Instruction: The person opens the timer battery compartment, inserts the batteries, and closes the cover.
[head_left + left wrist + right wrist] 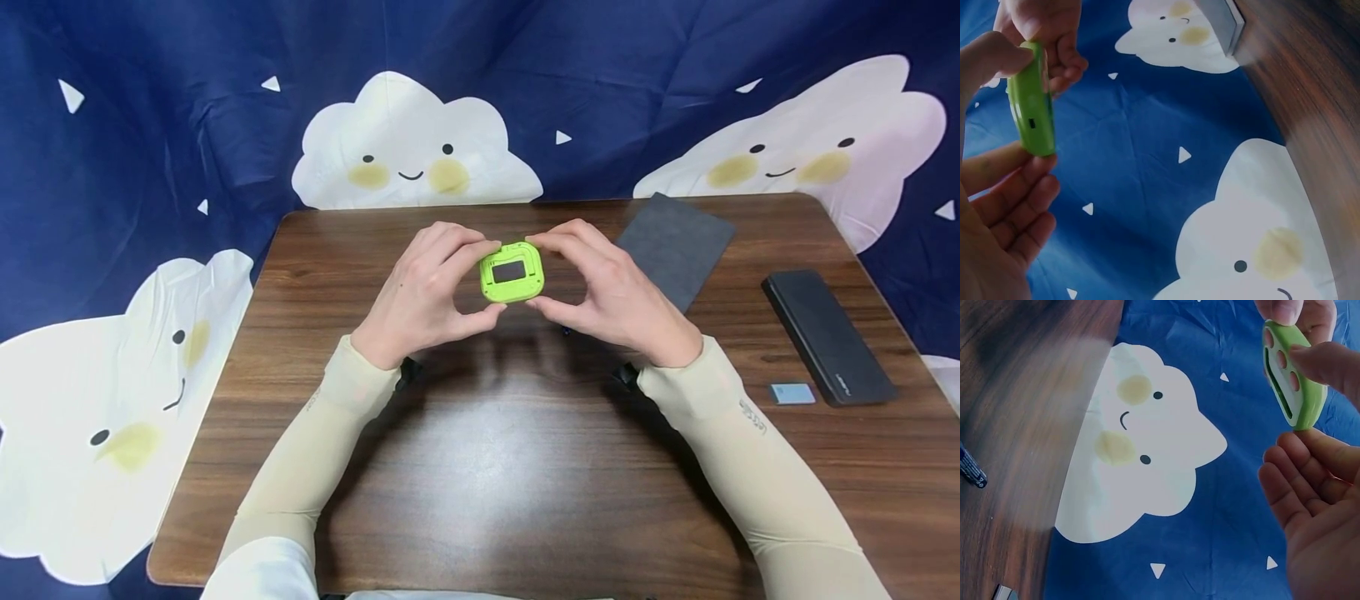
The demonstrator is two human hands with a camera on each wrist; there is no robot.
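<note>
A small lime-green electronic gadget is held up above the table between both hands. The side facing the head camera has a recess with a dark rectangle in it. In the right wrist view, the gadget's other side shows a pale face, a dark slot-like strip and three pinkish ovals. My left hand pinches its left end between thumb and fingertips, while my right hand pinches the right end the same way. The left wrist view shows the gadget's green edge with a small dark opening.
On the wooden table, a dark grey sheet lies behind the right hand. Farther right are a long black case and a small light-blue block. A dark cylinder lies on the table. Behind hangs a blue cloud-print cloth.
</note>
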